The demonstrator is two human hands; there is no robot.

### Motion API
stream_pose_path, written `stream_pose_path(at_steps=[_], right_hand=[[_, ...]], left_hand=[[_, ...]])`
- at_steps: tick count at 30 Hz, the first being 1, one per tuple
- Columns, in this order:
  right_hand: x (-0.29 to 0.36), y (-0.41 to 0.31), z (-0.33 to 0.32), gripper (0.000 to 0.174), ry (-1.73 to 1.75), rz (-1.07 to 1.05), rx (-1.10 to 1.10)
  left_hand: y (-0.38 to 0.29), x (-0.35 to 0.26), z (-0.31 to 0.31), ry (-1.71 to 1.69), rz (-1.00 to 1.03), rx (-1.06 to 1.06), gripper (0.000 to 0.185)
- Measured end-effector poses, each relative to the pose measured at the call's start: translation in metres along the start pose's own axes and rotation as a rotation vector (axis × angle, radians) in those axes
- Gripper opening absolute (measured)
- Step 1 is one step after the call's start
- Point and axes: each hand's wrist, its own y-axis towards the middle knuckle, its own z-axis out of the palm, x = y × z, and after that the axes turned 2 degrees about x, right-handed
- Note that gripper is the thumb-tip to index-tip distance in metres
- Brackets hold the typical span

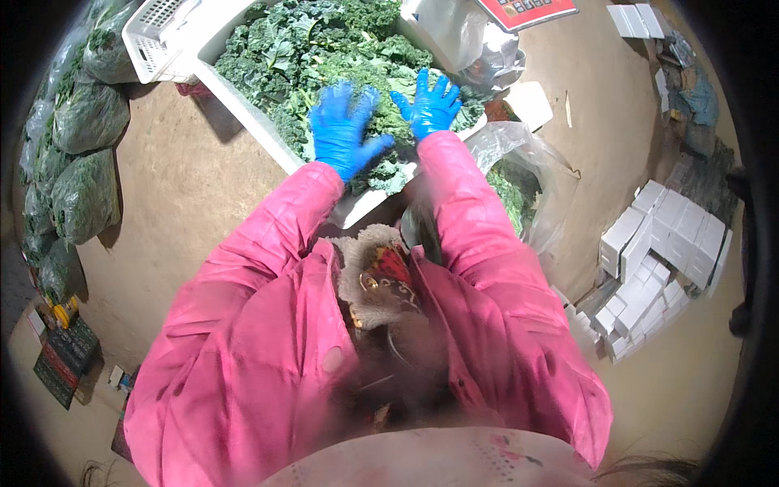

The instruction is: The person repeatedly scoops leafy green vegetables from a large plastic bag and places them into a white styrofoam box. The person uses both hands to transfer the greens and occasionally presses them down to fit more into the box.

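Note:
Curly kale leaves (365, 55) fill a large white tub (252, 125) in front of me. My left hand (344, 134), in a blue glove, is over the near part of the kale with its fingers spread; it looks slightly blurred. To its right, my right hand (431, 105), gloved in the same blue, lies palm down at the kale with its fingers apart. Neither hand shows a leaf gripped in it. Whether the fingertips press on the leaves is hard to tell. A clear plastic bag (548, 176) with kale inside stands below and right of my right hand.
Several filled bags of greens (91, 119) line the left. A white plastic basket (152, 42) adjoins the tub's left corner. A red scale panel with keys (529, 9) is at the top. White foam boxes (663, 237) are stacked right on the brown floor (188, 176).

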Motion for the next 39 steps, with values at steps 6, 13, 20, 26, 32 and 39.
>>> stream_pose_path(at_steps=[6, 13, 20, 26, 32, 39], right_hand=[[0.004, 0.018, 0.093, 0.089, 0.163, 0.083, 0.175], [-0.016, 0.022, 0.062, 0.088, 0.29, 0.049, 0.321], [0.056, -0.002, 0.034, 0.085, 0.269, 0.081, -0.225], [0.087, 0.021, 0.068, 0.084, 0.159, 0.287, 0.081], [0.088, 0.032, 0.097, 0.09, 0.123, 0.257, -0.035], [0.088, 0.051, 0.14, 0.096, 0.136, 0.287, 0.125]], left_hand=[[0.008, 0.006, 0.051, 0.333, 0.106, 0.638, 0.09], [0.007, -0.003, 0.056, 0.276, 0.059, 0.681, 0.087], [0.019, -0.014, 0.012, 0.168, 0.121, 0.805, 0.081], [0.074, 0.1, -0.033, 0.073, -0.071, 0.591, 0.067], [0.175, 0.195, 0.006, 0.489, -0.218, 0.267, 0.087], [0.192, 0.249, 0.086, 0.524, -0.14, 0.02, 0.085]])
